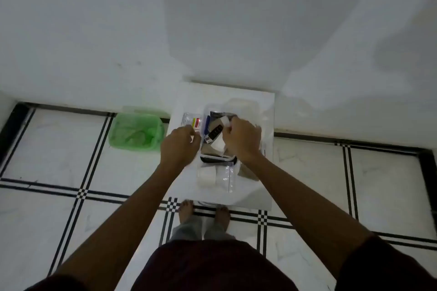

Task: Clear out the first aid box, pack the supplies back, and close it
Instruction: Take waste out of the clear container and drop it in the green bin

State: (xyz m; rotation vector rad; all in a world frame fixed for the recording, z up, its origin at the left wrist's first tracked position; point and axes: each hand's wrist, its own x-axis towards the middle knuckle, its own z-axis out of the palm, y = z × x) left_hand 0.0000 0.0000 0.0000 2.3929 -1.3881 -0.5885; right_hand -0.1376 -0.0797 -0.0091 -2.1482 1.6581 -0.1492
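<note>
A clear first aid box (206, 111) stands open on a small white table (267, 186), with dark and white packets inside. My right hand (241, 139) reaches into the box and is closed on a white packet (218, 143). My left hand (181, 145) hovers at the box's left side, fingers curled near a flat packet with red and yellow marks (191, 121); whether it grips that packet is unclear. A white bandage roll (207, 176) and a clear zip bag (225, 177) lie in front of the box. The clear lid (241, 104) lies behind it.
A green plastic basket (136, 131) sits on the tiled floor left of the table. White walls rise just behind the table. My bare feet (204, 214) stand at the table's near edge.
</note>
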